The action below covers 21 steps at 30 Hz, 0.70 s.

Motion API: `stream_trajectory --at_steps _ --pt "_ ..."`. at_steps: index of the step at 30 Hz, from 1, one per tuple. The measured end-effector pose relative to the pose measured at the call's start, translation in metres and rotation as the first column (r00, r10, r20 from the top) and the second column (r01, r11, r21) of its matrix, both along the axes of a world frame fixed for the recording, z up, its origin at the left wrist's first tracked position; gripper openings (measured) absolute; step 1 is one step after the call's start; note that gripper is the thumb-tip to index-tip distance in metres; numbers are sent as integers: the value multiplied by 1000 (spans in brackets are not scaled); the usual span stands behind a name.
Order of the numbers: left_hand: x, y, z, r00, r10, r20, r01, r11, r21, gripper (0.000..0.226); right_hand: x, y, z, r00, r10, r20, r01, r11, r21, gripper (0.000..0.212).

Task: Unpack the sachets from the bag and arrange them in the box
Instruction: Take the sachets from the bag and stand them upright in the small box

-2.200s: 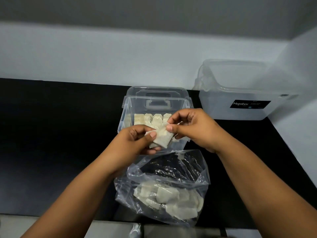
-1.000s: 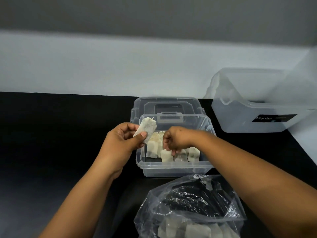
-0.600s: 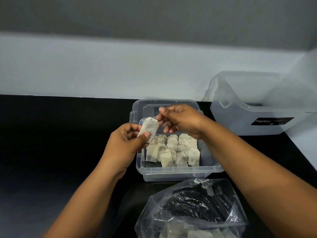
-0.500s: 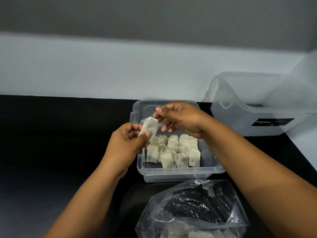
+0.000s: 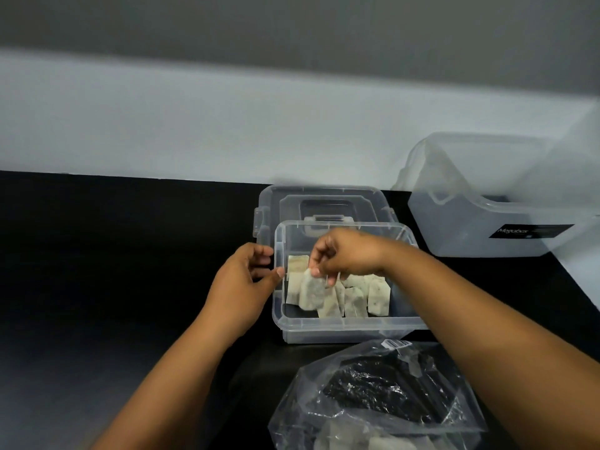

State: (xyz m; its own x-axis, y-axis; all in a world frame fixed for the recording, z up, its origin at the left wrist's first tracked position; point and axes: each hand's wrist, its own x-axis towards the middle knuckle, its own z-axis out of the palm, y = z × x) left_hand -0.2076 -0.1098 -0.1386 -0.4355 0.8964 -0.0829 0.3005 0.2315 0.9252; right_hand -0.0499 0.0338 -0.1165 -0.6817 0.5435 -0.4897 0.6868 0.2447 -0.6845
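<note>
1. Since half a second ago, the sachet (image 5: 312,292) has passed from the left hand (image 5: 244,289) to the right hand (image 5: 344,254), and it has come down into the box (image 5: 341,323), at the left end of the front row.
2. Now the right hand pinches the top corner of this sachet between thumb and fingertips; the sachet hangs a little tilted, in front of the standing sachets.
3. Left hand holds nothing: its fingers are loosely curled, with the thumb tip at the left rim of the box. I cannot tell if it really touches the wall.
4. Risk, in my judgement: if the pinch opens too early, the sachet can fall flat on the floor of the box and not stand in the row.
5. Another risk: the right fingers are very close to the neighbours and could knock them over.
6. More sachets wait in the bag (image 5: 383,404), just in front of the box; the lid (image 5: 324,203) lies behind it.
</note>
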Motion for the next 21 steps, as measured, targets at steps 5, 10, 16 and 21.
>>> stream_trajectory --at_steps 5,10,16,21 --pt "2 -1 1 999 3 33 -3 1000 -11 23 -15 -7 -30 974 103 200 -111 994 25 15" --pt "3 -3 0 1000 14 18 -14 1000 -2 24 -20 -7 -35 968 121 218 -157 975 155 10" --pt "12 -7 2 996 48 -73 -48 999 8 22 -13 -7 -29 974 102 203 -148 963 226 7" --pt "29 -17 8 926 113 -360 -89 993 82 31 8 -20 -2 989 76 125 -114 937 331 12"
